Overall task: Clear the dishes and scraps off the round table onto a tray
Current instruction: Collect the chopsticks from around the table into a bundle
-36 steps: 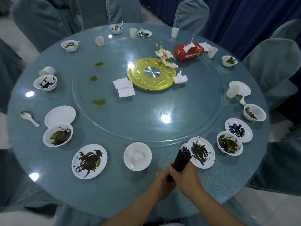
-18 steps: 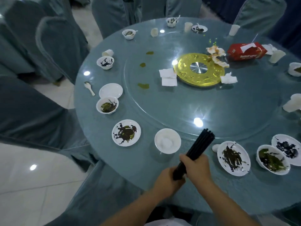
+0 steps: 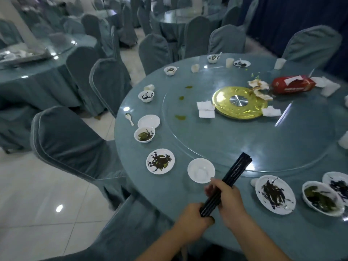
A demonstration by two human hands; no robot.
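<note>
Both hands grip a bundle of black chopsticks (image 3: 228, 182) over the table (image 3: 244, 140) edge: left hand (image 3: 194, 222) at the base, right hand (image 3: 227, 201) mid-bundle. White bowl (image 3: 201, 170) just beside the right hand.

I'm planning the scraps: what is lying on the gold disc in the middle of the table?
Some crumpled stained napkins overlap the far right rim of the gold disc; its silver centre and the rest show bare. The rim under the napkins is hidden.
</note>
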